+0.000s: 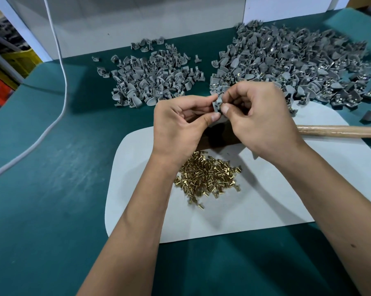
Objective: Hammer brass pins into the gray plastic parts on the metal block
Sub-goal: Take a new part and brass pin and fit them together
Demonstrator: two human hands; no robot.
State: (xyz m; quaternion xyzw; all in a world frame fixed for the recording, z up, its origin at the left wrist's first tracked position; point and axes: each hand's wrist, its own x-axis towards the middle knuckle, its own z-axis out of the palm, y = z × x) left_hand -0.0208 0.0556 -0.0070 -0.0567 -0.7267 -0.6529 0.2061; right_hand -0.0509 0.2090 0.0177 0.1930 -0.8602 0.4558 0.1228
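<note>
Small gray plastic part (pixel 217 104), matte, blocky with molded ribs, held up between both hands above the far end of the white mat (pixel 265 201). Left hand (pixel 178 124) pinches its lower edge, thumb tip and curled fingers on it; right hand (pixel 255 118) pinches the right side, thumb tip against the part, other fingers curled over the top. No brass pin can be made out in the part, fingers cover most of it. Directly below the hands a dark blocky shape (pixel 221 137), probably the metal block, mostly hidden and in shadow. On the mat, near the wrists, a loose heap of brass pins (pixel 208 176), shiny, short, cylindrical with wider heads, a few strays at the near edge. Mat is smooth, pale, rounded corners, lying on a teal table cover (pixel 52 189) with a dull, slightly mottled surface. Wooden handle (pixel 340 131), light, round, smooth, lies across the mat's right far corner, running off the right edge; head hidden behind the right hand. Beyond the hands two heaps of gray parts: smaller left pile (pixel 150 80), plain gray curved shell shapes; larger right pile (pixel 287 60), same shapes with glints of brass in many. White cable (pixel 63 82) curves down over the table's left side. White panel (pixel 137 24) stands behind the piles.
</note>
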